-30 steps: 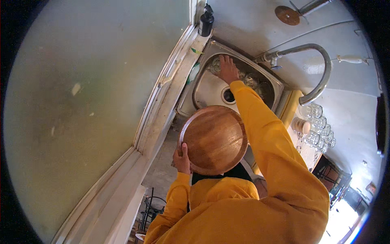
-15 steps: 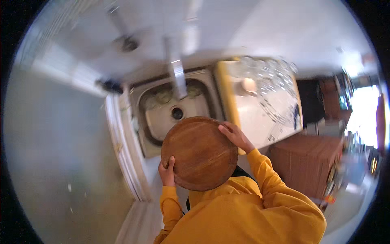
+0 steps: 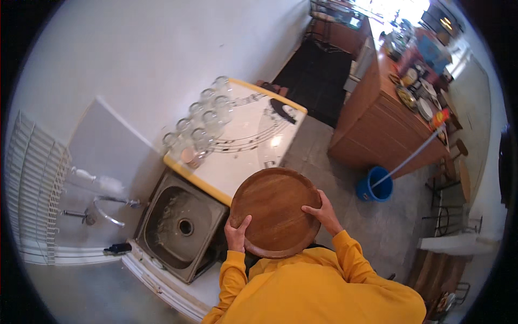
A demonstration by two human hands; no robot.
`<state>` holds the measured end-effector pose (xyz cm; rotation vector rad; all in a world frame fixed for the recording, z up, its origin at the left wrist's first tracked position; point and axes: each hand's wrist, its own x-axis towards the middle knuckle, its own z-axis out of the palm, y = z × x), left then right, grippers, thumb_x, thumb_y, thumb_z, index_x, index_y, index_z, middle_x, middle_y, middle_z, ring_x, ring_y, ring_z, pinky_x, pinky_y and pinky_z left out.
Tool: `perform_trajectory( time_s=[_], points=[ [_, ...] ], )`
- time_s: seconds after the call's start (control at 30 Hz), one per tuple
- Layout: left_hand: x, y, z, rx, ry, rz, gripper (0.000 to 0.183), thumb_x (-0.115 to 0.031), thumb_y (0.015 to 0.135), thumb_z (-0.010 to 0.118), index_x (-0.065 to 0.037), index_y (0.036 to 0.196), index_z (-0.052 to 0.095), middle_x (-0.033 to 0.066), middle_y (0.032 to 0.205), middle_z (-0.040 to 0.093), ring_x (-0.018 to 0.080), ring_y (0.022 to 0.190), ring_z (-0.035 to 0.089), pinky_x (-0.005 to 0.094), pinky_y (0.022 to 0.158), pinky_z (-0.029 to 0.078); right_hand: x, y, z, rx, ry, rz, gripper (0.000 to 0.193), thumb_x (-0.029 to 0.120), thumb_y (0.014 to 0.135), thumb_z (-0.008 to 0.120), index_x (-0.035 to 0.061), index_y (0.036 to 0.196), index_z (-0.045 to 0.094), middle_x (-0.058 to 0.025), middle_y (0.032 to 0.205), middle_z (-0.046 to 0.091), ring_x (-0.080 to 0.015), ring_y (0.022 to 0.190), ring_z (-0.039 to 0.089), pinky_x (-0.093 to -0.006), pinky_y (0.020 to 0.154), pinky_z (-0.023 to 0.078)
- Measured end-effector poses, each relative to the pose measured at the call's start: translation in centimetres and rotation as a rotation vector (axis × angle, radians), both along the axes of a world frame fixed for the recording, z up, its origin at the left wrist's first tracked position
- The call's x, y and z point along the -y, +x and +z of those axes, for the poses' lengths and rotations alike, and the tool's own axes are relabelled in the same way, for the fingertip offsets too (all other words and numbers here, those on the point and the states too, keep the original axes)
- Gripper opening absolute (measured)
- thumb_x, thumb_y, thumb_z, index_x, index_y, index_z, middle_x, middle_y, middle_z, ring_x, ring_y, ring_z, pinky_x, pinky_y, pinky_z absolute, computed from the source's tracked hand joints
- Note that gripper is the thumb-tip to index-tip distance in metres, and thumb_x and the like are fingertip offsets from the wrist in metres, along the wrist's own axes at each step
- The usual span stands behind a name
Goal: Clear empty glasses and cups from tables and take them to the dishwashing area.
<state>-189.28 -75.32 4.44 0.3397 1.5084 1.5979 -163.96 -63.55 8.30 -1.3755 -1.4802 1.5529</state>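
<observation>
A round brown wooden tray (image 3: pixel 276 211) with a raised rim is held in front of my body, its flat face turned up. My left hand (image 3: pixel 236 235) grips the rim at the lower left, with the thumb on top. On the opposite side my right hand (image 3: pixel 322 213) clasps the edge, its thumb also over the rim. The fingers of both hands are partly hidden under the tray. The tray overlaps the near corner of a white table (image 3: pixel 253 141) with yellow edging and a dark printed pattern.
Several clear glass jars (image 3: pixel 210 117) and a small pale cup (image 3: pixel 190 156) stand on the table. To the left are a steel sink (image 3: pixel 162 227) and a curved tap (image 3: pixel 110 216). A brown counter (image 3: pixel 372 119) and a blue bucket (image 3: pixel 374 183) with a long handle are to the right.
My body and view have turned to the right, away from the sink toward the table and counter. The tray has come along, still in both hands.
</observation>
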Motion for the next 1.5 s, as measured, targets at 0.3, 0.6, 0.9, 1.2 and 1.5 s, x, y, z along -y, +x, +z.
perform_trajectory(
  time_s=[0.3, 0.6, 0.9, 1.2, 1.5],
  points=[
    [-6.7, 20.7, 2.1, 0.124, -0.052, -0.549, 0.055, -0.020, 0.074, 0.083, 0.003, 0.118, 0.058, 0.0087, 0.113, 0.065, 0.0168, 0.101, 0.060, 0.0298, 0.090, 0.047, 3.0, 24.8, -1.4, 0.031, 0.210, -0.473, 0.055, 0.024, 0.083, 0.075, 0.0012, 0.127, 0.052, -0.0115, 0.122, 0.060, -0.0229, 0.113, 0.057, -0.0330, 0.097, 0.044],
    [-12.1, 36.6, 4.0, -0.089, -0.059, -0.804, 0.056, -0.025, 0.072, 0.085, 0.001, 0.116, 0.060, 0.0083, 0.108, 0.066, 0.0175, 0.096, 0.062, 0.0300, 0.085, 0.049, 4.9, 40.4, -3.1, 0.162, 0.288, -0.772, 0.043, 0.024, 0.093, 0.061, -0.0027, 0.126, 0.054, -0.0141, 0.122, 0.060, -0.0231, 0.112, 0.057, -0.0343, 0.096, 0.044],
    [-18.2, 45.9, 2.8, 0.042, -0.120, -0.766, 0.054, -0.025, 0.073, 0.084, 0.002, 0.113, 0.060, 0.0088, 0.106, 0.067, 0.0175, 0.094, 0.064, 0.0306, 0.085, 0.051, -1.2, 48.3, -1.8, -0.063, 0.214, -0.749, 0.053, 0.019, 0.086, 0.071, -0.0009, 0.130, 0.049, -0.0119, 0.123, 0.058, -0.0216, 0.113, 0.056, -0.0335, 0.098, 0.043],
    [-27.4, 63.8, 1.7, 0.159, -0.141, -0.879, 0.050, -0.021, 0.077, 0.081, 0.001, 0.116, 0.059, 0.0087, 0.108, 0.066, 0.0165, 0.096, 0.063, 0.0302, 0.085, 0.051, -6.7, 65.7, 0.2, 0.062, 0.202, -0.750, 0.067, 0.020, 0.080, 0.077, 0.0007, 0.135, 0.044, -0.0119, 0.128, 0.054, -0.0228, 0.118, 0.052, -0.0344, 0.100, 0.042],
    [-32.7, 81.1, 2.6, -0.042, 0.006, -0.917, 0.049, -0.025, 0.082, 0.076, 0.002, 0.119, 0.058, 0.0097, 0.110, 0.066, 0.0169, 0.098, 0.063, 0.0298, 0.087, 0.050, -11.1, 82.3, -0.2, -0.016, 0.207, -0.934, 0.061, 0.024, 0.085, 0.073, 0.0022, 0.135, 0.045, -0.0104, 0.129, 0.055, -0.0243, 0.118, 0.053, -0.0349, 0.100, 0.041]
  ],
)
